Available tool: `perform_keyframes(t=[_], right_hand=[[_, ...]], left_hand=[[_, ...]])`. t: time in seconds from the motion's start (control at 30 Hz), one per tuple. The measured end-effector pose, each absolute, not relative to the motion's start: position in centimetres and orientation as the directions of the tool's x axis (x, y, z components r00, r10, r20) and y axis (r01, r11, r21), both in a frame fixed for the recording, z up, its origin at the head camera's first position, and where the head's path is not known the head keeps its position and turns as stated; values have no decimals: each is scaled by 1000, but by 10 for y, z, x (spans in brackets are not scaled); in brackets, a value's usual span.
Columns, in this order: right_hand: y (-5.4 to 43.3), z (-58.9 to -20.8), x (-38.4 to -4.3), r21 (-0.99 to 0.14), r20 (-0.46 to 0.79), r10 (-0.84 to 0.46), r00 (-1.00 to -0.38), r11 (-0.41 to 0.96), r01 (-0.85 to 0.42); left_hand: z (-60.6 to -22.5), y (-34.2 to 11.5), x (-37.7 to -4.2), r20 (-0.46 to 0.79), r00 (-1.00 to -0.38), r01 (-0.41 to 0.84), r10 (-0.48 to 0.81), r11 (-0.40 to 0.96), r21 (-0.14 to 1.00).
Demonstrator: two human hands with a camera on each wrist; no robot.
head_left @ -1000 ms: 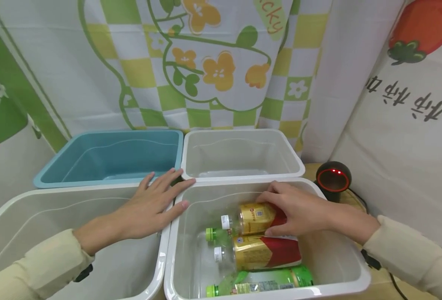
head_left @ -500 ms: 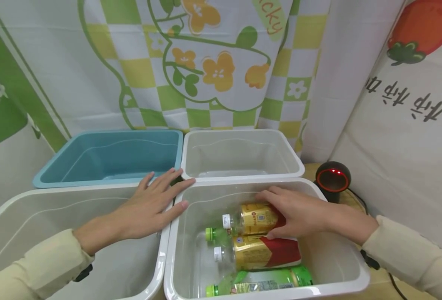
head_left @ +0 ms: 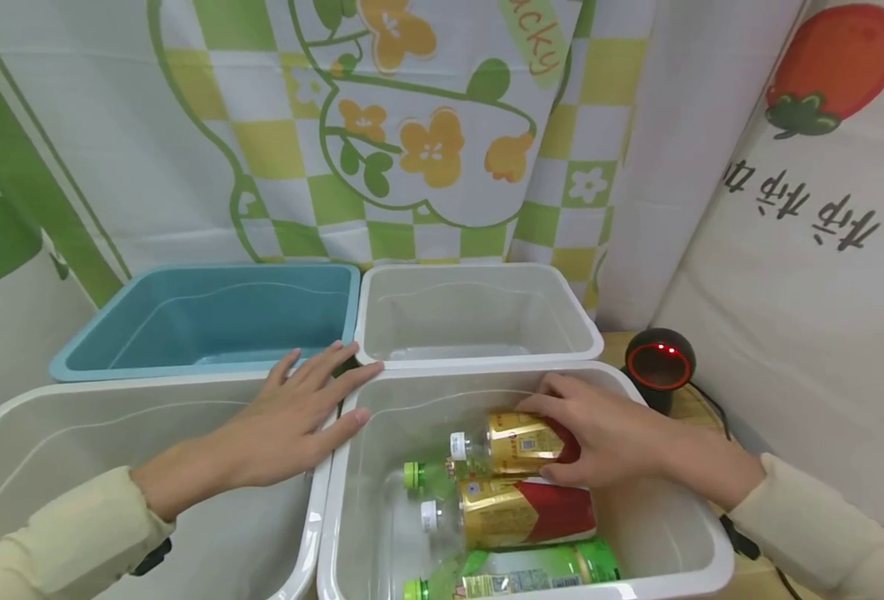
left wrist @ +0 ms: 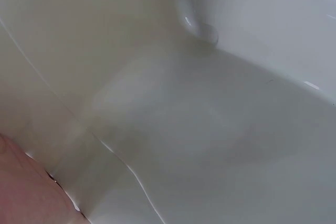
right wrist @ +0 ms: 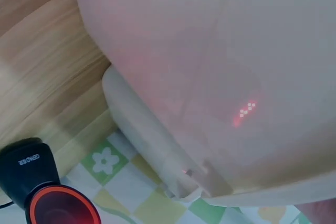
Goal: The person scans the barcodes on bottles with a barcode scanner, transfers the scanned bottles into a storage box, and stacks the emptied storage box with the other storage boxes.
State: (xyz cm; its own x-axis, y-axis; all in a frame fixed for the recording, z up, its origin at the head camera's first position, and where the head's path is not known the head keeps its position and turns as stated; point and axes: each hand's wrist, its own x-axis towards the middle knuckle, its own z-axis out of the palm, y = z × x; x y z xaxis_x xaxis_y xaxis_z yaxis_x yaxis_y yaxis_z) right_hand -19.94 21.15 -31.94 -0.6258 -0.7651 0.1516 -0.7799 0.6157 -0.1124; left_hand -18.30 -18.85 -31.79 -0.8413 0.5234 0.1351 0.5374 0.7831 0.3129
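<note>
In the head view, my right hand [head_left: 599, 433] reaches into the front right bin and grips a clear plastic bottle [head_left: 524, 443] with a gold-and-red label and white cap. A second bottle of that label [head_left: 527, 512] lies just in front of it. Green-capped bottles lie here too: one with a green label [head_left: 539, 571] at the front, another showing its neck [head_left: 430, 477], the rest hidden. My left hand [head_left: 284, 429] lies with fingers spread over the rims where the bins meet; its edge shows in the left wrist view.
The front right bin [head_left: 711, 554] is light grey, beside a front left grey bin [head_left: 7, 417]. Behind stand a blue bin [head_left: 85, 342] and a smaller grey bin [head_left: 591, 342]. A black scanner [head_left: 659, 367] with a glowing red ring and a cable stands on the wooden table at right.
My right hand and the gripped bottle have shifted slightly to the right relative to the other bottles. The head view has turned a little. My left hand stays on the rims.
</note>
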Motion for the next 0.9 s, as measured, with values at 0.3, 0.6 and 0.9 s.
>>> perform_keyframes(t=[0.3, 0.6, 0.9], right_hand=[[208, -307, -192, -155, 133, -753, -644, 626, -764], [220, -284, -186, -258, 237, -702, -671, 621, -740], [242, -274, -181, -375, 292, -654, -698, 592, -713]], left_hand=[[-319, -189, -184, 136, -835, 548, 533, 779, 305], [-316, -187, -184, 135, -834, 549, 535, 779, 304], [-318, -188, -184, 126, -836, 545, 533, 784, 298]])
